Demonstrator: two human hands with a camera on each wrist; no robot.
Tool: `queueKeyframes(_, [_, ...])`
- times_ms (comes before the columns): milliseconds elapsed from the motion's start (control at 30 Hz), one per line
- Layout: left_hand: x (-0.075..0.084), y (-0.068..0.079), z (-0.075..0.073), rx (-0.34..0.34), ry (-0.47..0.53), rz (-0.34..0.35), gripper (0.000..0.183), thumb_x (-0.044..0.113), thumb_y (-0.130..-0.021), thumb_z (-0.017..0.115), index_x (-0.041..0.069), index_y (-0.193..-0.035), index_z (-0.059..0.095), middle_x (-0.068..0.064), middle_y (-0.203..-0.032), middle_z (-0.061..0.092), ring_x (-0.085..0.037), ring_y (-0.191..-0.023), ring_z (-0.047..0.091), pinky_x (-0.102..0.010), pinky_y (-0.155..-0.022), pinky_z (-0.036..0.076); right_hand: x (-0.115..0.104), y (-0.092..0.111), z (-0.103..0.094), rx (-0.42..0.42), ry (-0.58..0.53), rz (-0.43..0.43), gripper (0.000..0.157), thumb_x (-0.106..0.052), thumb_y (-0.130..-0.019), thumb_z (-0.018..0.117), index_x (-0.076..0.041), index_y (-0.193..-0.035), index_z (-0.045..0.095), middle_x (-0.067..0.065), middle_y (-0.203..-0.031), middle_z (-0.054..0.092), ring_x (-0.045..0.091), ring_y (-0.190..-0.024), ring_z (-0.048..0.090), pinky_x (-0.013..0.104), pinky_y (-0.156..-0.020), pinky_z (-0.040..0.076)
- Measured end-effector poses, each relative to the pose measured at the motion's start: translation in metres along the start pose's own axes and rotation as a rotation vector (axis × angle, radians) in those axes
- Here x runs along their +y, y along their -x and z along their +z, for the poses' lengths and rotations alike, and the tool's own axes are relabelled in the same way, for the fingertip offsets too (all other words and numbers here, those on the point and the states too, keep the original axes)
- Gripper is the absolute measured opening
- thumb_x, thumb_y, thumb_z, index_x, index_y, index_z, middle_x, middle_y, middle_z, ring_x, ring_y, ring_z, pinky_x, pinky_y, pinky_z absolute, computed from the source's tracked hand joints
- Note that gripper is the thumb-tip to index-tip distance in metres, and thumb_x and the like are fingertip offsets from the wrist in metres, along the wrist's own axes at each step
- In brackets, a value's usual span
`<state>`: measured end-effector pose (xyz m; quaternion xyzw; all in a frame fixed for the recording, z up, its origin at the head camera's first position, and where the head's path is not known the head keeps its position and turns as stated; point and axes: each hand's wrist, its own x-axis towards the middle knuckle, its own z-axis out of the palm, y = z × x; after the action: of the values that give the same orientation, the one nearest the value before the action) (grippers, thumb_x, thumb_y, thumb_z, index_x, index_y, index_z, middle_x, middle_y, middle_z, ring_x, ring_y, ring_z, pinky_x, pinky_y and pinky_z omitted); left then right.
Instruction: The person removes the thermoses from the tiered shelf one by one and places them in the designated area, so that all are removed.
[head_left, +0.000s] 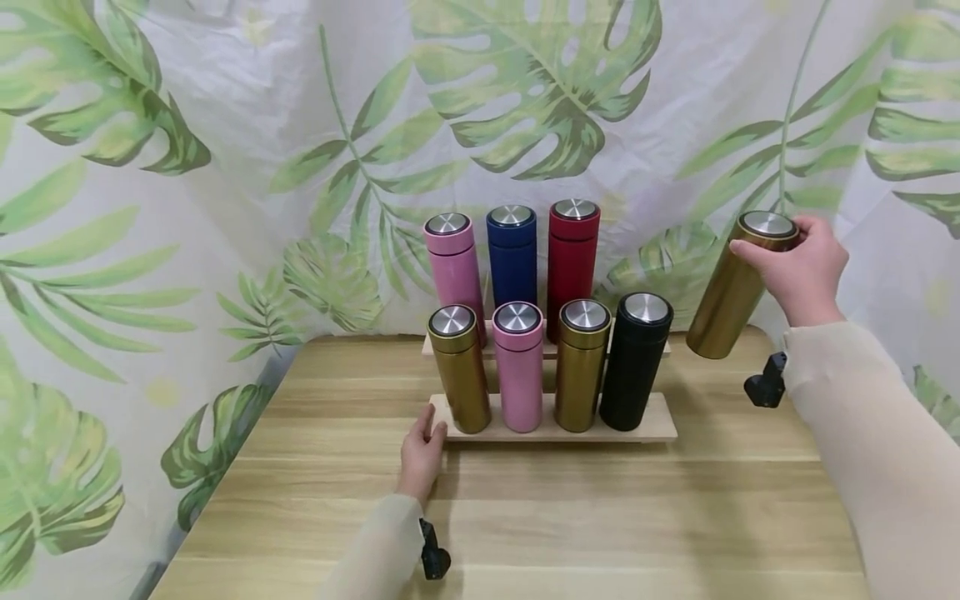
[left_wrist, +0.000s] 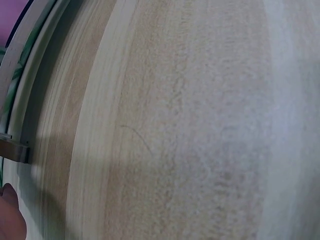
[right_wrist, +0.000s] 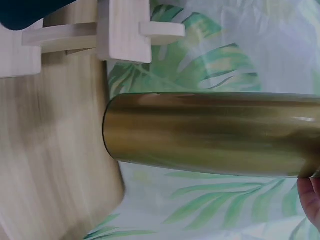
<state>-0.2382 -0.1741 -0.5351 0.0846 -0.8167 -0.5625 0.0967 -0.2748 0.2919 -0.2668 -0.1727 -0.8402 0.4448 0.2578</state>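
A person's left hand [head_left: 422, 454] grips the left end of a two-tier wooden rack [head_left: 660, 422] between thumb and fingers. Four upright bottles [head_left: 520, 383] stand in front: gold, pink, gold, black; three bottles [head_left: 513, 268] behind: pink, blue, red. Rightmost, the right hand [head_left: 812, 268] grasps a tilted gold bottle [head_left: 729, 304] near its lid [head_left: 768, 222], apart from the rack.

head view forward-down; wrist views close; all share table [head_left: 600, 517]
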Motion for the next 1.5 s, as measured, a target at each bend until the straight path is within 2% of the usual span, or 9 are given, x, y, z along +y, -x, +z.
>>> queueKeyframes(100, [-0.002,0.001,0.0,-0.002,-0.001,0.001,0.048,0.016,-0.094,0.054,0.001,-0.138,0.042,-0.013,-0.142,0.042,-0.028,-0.133,0.034,-0.041,-0.108,0.03,0.01,0.0,0.004,0.006,0.007,0.026,0.067,-0.049,-0.07,0.073,-0.015,-0.121,0.047,-0.012,-0.104,0.043,0.012,-0.108,0.042,0.023,-0.086,0.039])
queueKeyframes(200, [-0.002,0.002,0.001,0.003,0.003,0.0,0.048,0.016,-0.094,0.054,0.001,-0.138,0.042,-0.014,-0.142,0.042,-0.029,-0.132,0.034,-0.042,-0.108,0.03,0.018,0.001,0.008,0.005,0.012,0.05,0.081,-0.048,-0.072,0.072,-0.005,-0.134,0.04,-0.001,-0.119,0.045,0.02,-0.12,0.037,0.029,-0.096,0.038])
queueKeyframes(300, [-0.003,0.002,0.001,0.009,0.009,0.007,0.048,0.016,-0.094,0.054,0.001,-0.137,0.042,-0.015,-0.141,0.042,-0.03,-0.132,0.035,-0.042,-0.108,0.03,0.024,0.002,0.013,0.008,0.005,0.066,0.083,-0.045,-0.073,0.072,-0.004,-0.136,0.037,0.009,-0.129,0.043,0.022,-0.123,0.037,0.032,-0.1,0.036])
queueKeyframes(567, [-0.002,0.003,0.005,0.043,0.053,-0.004,0.048,0.015,-0.093,0.055,0.001,-0.137,0.043,-0.013,-0.141,0.044,-0.028,-0.131,0.037,-0.042,-0.106,0.033,0.042,0.005,0.022,-0.011,-0.021,0.093,0.085,-0.042,-0.075,0.071,-0.002,-0.14,0.033,0.017,-0.138,0.038,0.028,-0.126,0.035,0.038,-0.106,0.031])
queueKeyframes(800, [-0.003,0.002,0.008,0.076,0.071,-0.003,0.047,0.013,-0.092,0.056,0.001,-0.136,0.045,-0.013,-0.14,0.045,-0.027,-0.131,0.037,-0.041,-0.106,0.033,0.057,0.011,0.033,0.001,-0.012,0.057,0.078,-0.033,-0.076,0.071,0.003,-0.136,0.036,0.02,-0.133,0.041,0.032,-0.123,0.038,0.041,-0.105,0.031])
queueKeyframes(1000, [-0.004,0.005,0.008,0.084,0.086,-0.005,0.048,0.013,-0.093,0.056,0.001,-0.137,0.043,-0.013,-0.141,0.043,-0.026,-0.131,0.037,-0.041,-0.105,0.034,0.062,0.018,0.039,-0.039,0.0,0.061,0.079,-0.034,-0.078,0.068,0.004,-0.138,0.033,0.023,-0.136,0.041,0.035,-0.123,0.037,0.046,-0.104,0.032])
queueKeyframes(1500, [-0.003,0.008,0.008,0.089,0.089,-0.017,0.049,0.015,-0.093,0.056,0.004,-0.138,0.043,-0.011,-0.142,0.043,-0.026,-0.132,0.036,-0.041,-0.106,0.033,0.075,0.022,0.049,-0.049,0.025,0.077,0.075,-0.03,-0.077,0.07,0.006,-0.133,0.036,0.024,-0.131,0.044,0.037,-0.121,0.039,0.046,-0.102,0.032])
